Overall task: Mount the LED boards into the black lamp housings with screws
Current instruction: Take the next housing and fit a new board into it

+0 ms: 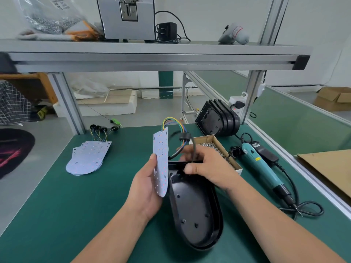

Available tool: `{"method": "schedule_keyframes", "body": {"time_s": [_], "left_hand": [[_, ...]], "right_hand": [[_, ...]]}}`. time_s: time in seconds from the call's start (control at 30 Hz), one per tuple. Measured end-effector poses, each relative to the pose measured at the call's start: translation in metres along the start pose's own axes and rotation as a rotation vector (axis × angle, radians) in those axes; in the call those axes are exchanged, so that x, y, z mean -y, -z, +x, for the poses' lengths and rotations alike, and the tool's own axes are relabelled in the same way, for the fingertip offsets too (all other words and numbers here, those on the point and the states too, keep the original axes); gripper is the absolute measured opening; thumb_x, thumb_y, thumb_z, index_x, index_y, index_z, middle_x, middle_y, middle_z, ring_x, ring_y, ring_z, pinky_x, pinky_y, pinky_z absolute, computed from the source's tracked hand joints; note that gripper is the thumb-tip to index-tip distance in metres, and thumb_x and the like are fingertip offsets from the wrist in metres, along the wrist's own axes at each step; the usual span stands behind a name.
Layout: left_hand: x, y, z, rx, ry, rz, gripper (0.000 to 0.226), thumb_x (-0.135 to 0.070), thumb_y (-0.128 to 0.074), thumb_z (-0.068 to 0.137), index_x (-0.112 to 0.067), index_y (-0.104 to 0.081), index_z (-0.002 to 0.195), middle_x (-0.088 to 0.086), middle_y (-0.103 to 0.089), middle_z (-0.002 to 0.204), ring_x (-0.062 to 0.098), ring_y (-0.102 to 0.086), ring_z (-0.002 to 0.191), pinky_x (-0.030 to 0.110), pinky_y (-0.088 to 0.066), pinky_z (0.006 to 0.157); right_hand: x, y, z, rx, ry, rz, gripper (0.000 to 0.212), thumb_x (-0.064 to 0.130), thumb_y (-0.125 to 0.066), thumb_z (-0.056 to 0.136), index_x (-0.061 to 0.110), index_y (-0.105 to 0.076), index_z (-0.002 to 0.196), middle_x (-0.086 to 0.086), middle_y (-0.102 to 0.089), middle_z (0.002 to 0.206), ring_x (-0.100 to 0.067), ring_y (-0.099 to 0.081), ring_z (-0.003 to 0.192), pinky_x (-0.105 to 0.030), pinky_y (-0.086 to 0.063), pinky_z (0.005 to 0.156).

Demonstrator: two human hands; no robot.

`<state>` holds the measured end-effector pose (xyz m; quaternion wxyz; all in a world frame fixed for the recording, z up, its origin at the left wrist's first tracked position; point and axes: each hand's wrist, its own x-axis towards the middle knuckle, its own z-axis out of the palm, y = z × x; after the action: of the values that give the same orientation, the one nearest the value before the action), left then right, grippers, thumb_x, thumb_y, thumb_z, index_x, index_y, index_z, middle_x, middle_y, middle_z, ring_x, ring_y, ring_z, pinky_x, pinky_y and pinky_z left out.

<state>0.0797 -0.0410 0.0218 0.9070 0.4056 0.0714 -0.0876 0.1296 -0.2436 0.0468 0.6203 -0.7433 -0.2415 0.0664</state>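
While the left hand [147, 188] pinches an LED board [161, 162] upright by its edge, keeping it clear of the open black lamp housing [193, 209] near the tabletop's front edge, the right hand [206, 166] is closed around the board's cable [191, 149] at the housing's far rim, probably to feed the wiring through first. Behind the right hand, a cardboard box [209, 139] holds loose screws [214, 147]; spare boards [87, 158] lie toward the left edge, and stacked housings [218, 120] stand at the back
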Motion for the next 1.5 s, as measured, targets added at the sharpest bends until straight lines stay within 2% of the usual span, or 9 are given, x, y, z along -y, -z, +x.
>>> {"method": "schedule_keyframes", "body": {"time_s": [0.13,0.33,0.5,0.67,0.77,0.93,1.1,1.23,1.5], "left_hand": [[-0.017,0.012,0.003,-0.109,-0.070,0.043,0.031,-0.041,-0.064,0.099,-0.025,-0.086,0.086,-0.006,-0.068,0.078,0.012,-0.067,0.060,0.021,-0.050,0.045],[-0.036,0.024,0.003,-0.131,-0.056,0.244,0.034,-0.034,-0.063,0.102,-0.009,-0.081,0.117,0.005,-0.080,0.105,0.020,-0.076,0.079,0.025,-0.058,0.063],[-0.030,0.019,-0.003,-0.044,-0.064,0.314,0.030,-0.033,-0.060,0.103,-0.015,-0.084,0.100,0.003,-0.079,0.098,0.022,-0.077,0.083,0.030,-0.060,0.065],[-0.022,0.013,-0.009,0.059,-0.018,0.304,0.043,-0.040,-0.063,0.099,-0.012,-0.075,0.129,0.013,-0.074,0.131,0.029,-0.074,0.112,0.036,-0.062,0.082],[-0.025,0.013,-0.010,0.131,0.038,0.299,0.038,-0.040,-0.064,0.097,-0.014,-0.081,0.119,0.007,-0.079,0.116,0.022,-0.077,0.091,0.029,-0.060,0.069],[-0.029,0.007,-0.020,0.274,0.208,0.289,0.022,-0.038,-0.066,0.093,-0.026,-0.078,0.079,-0.006,-0.050,0.068,0.011,-0.045,0.046,0.021,-0.040,0.037],[-0.027,0.005,-0.026,0.404,0.218,0.302,0.031,-0.034,-0.055,0.101,-0.025,-0.081,0.087,-0.006,-0.065,0.071,0.011,-0.059,0.054,0.020,-0.048,0.045],[-0.028,0.014,-0.020,0.398,0.199,0.430,0.042,-0.038,-0.060,0.099,-0.004,-0.072,0.121,0.010,-0.071,0.108,0.025,-0.065,0.093,0.030,-0.053,0.074],[-0.029,0.010,-0.011,0.050,-0.120,0.793,0.044,-0.053,-0.078,0.077,-0.020,-0.051,0.070,0.004,-0.043,0.075,0.021,-0.036,0.069,0.034,-0.025,0.061]], "right_hand": [[0.007,0.014,-0.003,-0.145,0.026,0.209,0.093,0.065,-0.096,0.053,0.009,-0.072,0.123,-0.005,-0.078,0.107,-0.016,-0.071,0.098,-0.027,-0.056,0.088],[0.008,0.025,-0.006,-0.234,0.015,-0.057,0.032,0.045,-0.072,0.093,0.018,-0.078,0.109,-0.003,-0.077,0.102,-0.014,-0.067,0.094,-0.034,-0.050,0.090],[0.003,0.024,-0.003,-0.328,0.040,0.001,0.030,0.044,-0.079,0.083,0.019,-0.078,0.099,-0.024,-0.070,0.093,-0.018,-0.057,0.081,-0.039,-0.045,0.079],[-0.005,0.020,0.001,-0.304,0.030,0.055,0.033,0.041,-0.083,0.081,0.015,-0.077,0.100,-0.035,-0.068,0.098,-0.022,-0.059,0.081,-0.043,-0.049,0.081],[-0.007,0.020,0.003,-0.268,0.044,0.076,0.031,0.035,-0.085,0.084,0.010,-0.076,0.101,-0.038,-0.066,0.101,-0.024,-0.055,0.085,-0.046,-0.045,0.082],[-0.010,0.010,0.004,-0.212,0.108,0.289,0.023,0.029,-0.081,0.088,0.009,-0.074,0.098,-0.001,-0.073,0.097,-0.013,-0.065,0.087,-0.027,-0.053,0.083],[-0.012,0.004,0.003,-0.166,0.088,0.280,0.010,0.020,-0.076,0.091,0.024,-0.078,0.100,-0.006,-0.073,0.097,-0.019,-0.065,0.088,-0.027,-0.055,0.082],[-0.003,0.007,0.002,-0.076,0.094,0.235,0.045,0.046,-0.087,0.082,0.023,-0.077,0.120,0.001,-0.072,0.098,-0.011,-0.066,0.086,-0.020,-0.053,0.079],[0.009,0.029,-0.004,-0.366,0.066,0.026,0.024,0.040,-0.083,0.082,0.028,-0.083,0.103,-0.003,-0.080,0.100,-0.020,-0.071,0.092,-0.046,-0.058,0.094]]}}
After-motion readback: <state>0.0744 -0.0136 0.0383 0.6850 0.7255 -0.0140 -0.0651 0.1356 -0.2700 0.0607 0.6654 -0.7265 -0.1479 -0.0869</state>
